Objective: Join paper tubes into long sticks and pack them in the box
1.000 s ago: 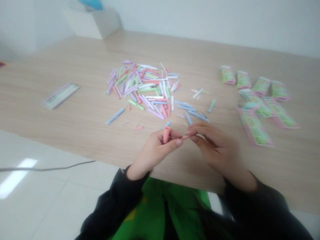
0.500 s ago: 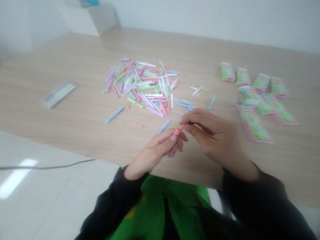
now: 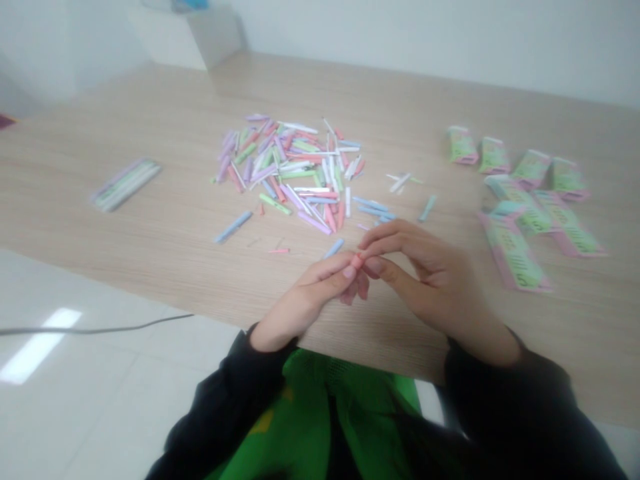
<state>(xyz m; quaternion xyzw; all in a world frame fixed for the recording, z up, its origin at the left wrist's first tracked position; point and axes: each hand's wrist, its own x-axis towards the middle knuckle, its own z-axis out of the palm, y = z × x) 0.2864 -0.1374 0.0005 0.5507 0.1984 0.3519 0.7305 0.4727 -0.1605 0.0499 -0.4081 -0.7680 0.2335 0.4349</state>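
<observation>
Head view, and the first question: what are the hands doing?

"The left hand [image 3: 310, 300] and the right hand [image 3: 430, 280] meet above the wooden table [image 3: 150, 267]. Their fingertips are pressed together, pinching a small pink paper tube [image 3: 357, 261] that they mostly hide. Neither hand is spread; the other fingers curl inward."

"Where is the tube, then?"

"Held between the fingertips, just off the tabletop, close to a loose heap of pastel paper strips [image 3: 285, 167] in pink, lilac, green, blue and white."

"Any containers on the table?"

"To the right lie pink-and-green printed paper packets [image 3: 515, 250]: a row of four shorter ones farther off, with longer ones overlapping nearer the person. They look closed, so what they hold, if anything, cannot be told. To the left, a flat bundle of pastel strips [image 3: 126, 185] lies side by side, though any wrapping is too blurred to tell."

"And beyond the table?"

"A white box [image 3: 215, 33] stands by the wall with something blue on it, too cut off to name"
</observation>
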